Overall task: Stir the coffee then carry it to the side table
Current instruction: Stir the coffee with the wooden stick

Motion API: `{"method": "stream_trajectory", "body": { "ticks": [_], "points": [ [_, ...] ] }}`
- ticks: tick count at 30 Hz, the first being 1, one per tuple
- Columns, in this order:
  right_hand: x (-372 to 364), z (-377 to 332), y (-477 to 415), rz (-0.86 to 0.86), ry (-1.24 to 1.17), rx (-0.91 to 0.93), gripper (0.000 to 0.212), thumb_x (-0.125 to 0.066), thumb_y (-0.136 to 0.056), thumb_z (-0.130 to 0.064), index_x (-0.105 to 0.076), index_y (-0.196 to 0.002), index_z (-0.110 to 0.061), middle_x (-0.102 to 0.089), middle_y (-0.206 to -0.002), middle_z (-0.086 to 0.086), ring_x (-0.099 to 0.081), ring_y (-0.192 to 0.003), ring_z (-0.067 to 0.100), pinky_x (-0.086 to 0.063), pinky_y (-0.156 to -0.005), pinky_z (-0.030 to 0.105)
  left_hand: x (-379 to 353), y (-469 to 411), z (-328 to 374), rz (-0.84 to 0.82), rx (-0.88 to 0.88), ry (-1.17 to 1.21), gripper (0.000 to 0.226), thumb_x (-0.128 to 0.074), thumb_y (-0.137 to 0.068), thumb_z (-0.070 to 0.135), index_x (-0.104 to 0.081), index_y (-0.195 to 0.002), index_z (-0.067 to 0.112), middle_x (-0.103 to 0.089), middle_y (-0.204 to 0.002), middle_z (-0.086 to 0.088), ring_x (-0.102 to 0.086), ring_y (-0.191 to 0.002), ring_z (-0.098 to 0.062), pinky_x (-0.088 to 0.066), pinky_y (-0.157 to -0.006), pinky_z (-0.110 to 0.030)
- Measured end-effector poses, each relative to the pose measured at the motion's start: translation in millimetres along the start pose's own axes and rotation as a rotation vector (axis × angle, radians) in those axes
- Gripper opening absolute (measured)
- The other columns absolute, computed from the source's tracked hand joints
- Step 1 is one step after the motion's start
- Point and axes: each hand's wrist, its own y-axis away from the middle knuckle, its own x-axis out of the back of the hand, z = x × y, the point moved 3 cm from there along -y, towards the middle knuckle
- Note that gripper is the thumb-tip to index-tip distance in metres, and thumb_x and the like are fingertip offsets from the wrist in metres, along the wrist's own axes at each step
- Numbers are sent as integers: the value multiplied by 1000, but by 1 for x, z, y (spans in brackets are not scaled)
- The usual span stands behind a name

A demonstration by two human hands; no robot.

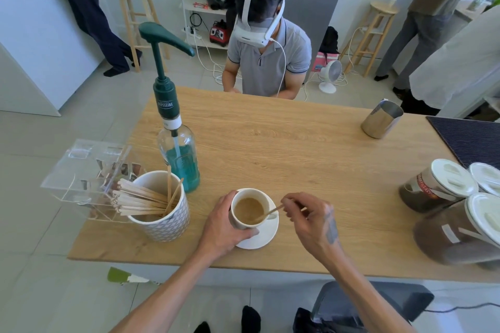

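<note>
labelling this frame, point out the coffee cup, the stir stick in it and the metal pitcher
coffee cup (pixel 250 209), head view, on the coffee surface inside the rim
stir stick (pixel 272 211), head view, on the shaft above the rim
metal pitcher (pixel 378 123), head view, on its outer side wall

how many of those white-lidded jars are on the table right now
3, all at the table's right end: one jar nearest the middle, one jar behind it at the frame edge, and one jar closest to the camera. More could sit beyond the frame edge.
</note>
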Motion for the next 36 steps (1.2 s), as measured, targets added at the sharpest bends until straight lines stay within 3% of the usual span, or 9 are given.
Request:
{"method": "stream_trajectory", "body": {
  "ticks": [3,6,8,12,17,22,29,36],
  "points": [
    [3,1,-3,113,38,16,13,-66,-88,-14,-77,-87,-7,-75,-73,1,-69,-58,12,-57,-48,39,1,1,-1,4,0,-4,91,-95,-52,46,-54,-133,38,-64,-128,16,-61,-120,-9,-54,-101,-40],
    [-11,-8,0,3,-21,-3,20,-64,-90,-24,-79,-89,-10,-75,-76,0,-70,-64,14,-57,-51,42,1,1,-1,3,-5,-14,89,-96,-53,45,-54,-131,39,-64,-126,17,-61,-120,-8,-54,-100,-39],
    [-12,-6,3,-56,-51,-69,15,-67,-89,-19,-79,-88,-11,-75,-76,-2,-70,-64,13,-58,-53,42,1,1,0,-1,-8,-14,89,-96,-53,46,-54,-131,39,-64,-126,17,-61,-119,-9,-54,-99,-39],
    [3,4,5,83,-3,-156,8,-70,-90,-3,-77,-88,-6,-72,-69,-2,-70,-60,13,-59,-51,42,1,1,1,-3,-2,-14,91,-95,-53,48,-54,-134,37,-64,-128,15,-60,-120,-10,-54,-100,-39],
    [-1,-4,10,65,14,-187,7,-70,-91,-7,-78,-90,-7,-73,-71,-6,-71,-61,9,-61,-54,41,1,1,1,-4,-2,-18,89,-95,-53,48,-54,-131,39,-65,-126,16,-61,-119,-11,-55,-98,-40],
    [22,1,10,219,-10,-414,13,-66,-94,-14,-77,-88,-10,-73,-67,-1,-71,-58,11,-63,-61,45,3,1,3,-15,13,-22,87,-94,-52,49,-55,-129,37,-66,-125,16,-62,-119,-12,-56,-96,-41],
    [45,-7,9,358,-44,-520,16,-64,-95,-15,-77,-90,-6,-73,-67,3,-71,-56,16,-62,-57,28,2,4,4,-26,47,-28,96,-90,-48,53,-54,-134,31,-65,-128,11,-61,-120,-14,-54,-100,-42],
    [48,-16,10,415,-160,-586,15,-65,-93,-15,-77,-87,-7,-74,-69,8,-69,-56,14,-62,-59,30,5,5,8,-44,48,-48,101,-88,-49,58,-51,-139,31,-64,-132,9,-60,-123,-15,-53,-102,-44]
  ]
}}
